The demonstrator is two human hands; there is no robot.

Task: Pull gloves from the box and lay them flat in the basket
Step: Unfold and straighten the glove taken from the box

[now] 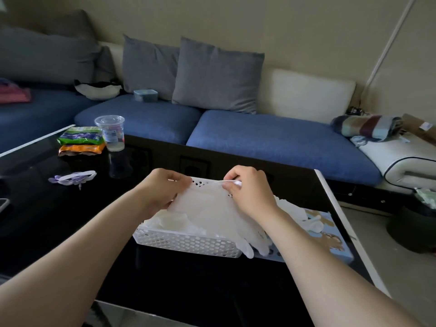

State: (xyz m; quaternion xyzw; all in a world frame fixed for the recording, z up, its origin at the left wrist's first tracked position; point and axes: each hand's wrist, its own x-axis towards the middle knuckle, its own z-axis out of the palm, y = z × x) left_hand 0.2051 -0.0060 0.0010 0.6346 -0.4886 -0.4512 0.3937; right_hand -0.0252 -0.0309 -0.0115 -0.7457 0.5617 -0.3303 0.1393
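Observation:
A white perforated basket (188, 244) sits on the black table, right of centre. Both hands hold one translucent white glove (210, 208) stretched over it by the cuff. My left hand (162, 187) pinches the cuff's left corner and my right hand (247, 190) pinches the right corner. The glove's fingers hang over the basket's near right corner. Other gloves (174, 223) lie crumpled inside the basket. The glove box (330, 234), light blue with a picture, lies just right of the basket, with a glove (311, 223) sticking out of it.
On the glossy black table (70, 208) stand a clear plastic cup (111, 133), two snack packets (81, 142) and a purple-white item (73, 178) at the left. A blue sofa with grey cushions runs behind. The table's white right edge (349, 232) borders the floor.

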